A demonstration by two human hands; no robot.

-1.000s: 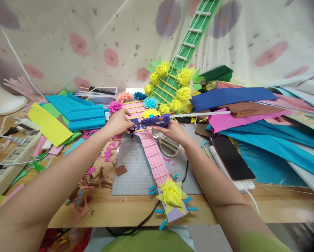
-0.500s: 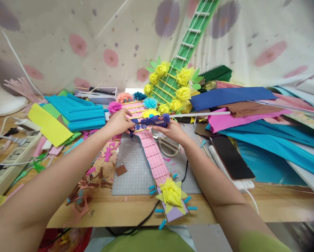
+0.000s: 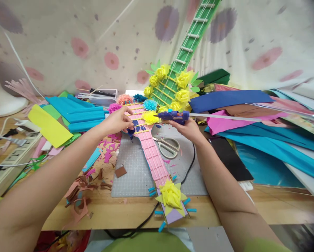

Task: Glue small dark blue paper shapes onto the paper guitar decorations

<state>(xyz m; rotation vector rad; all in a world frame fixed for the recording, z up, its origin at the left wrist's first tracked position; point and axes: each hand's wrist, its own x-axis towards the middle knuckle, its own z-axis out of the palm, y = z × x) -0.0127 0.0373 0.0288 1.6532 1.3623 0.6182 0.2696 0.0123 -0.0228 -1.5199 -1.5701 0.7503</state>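
My right hand (image 3: 187, 128) is wrapped round a blue glue gun (image 3: 174, 117), whose nozzle points left over a yellow paper flower (image 3: 151, 118). A long white glue stick (image 3: 225, 117) sticks out of its back. My left hand (image 3: 120, 120) is closed at the left side of a pink paper guitar (image 3: 154, 154), its fingertips at dark blue petals (image 3: 139, 126); what they pinch is too small to tell. Pink, coral and blue paper flowers edge the guitar's far end, and a large yellow flower (image 3: 171, 195) sits on its near end.
Scissors (image 3: 169, 147) lie on the grey cutting mat (image 3: 130, 182). Behind stands a green paper guitar (image 3: 187, 49) with yellow flowers. Paper sheets (image 3: 230, 99) and a dark phone (image 3: 230, 157) are at the right; paper scraps, blue paper and a power strip (image 3: 12, 161) at the left.
My right hand has moved the glue gun to the right, away from my left hand and the dark blue petals. The scissors show more fully. My left hand has barely moved.
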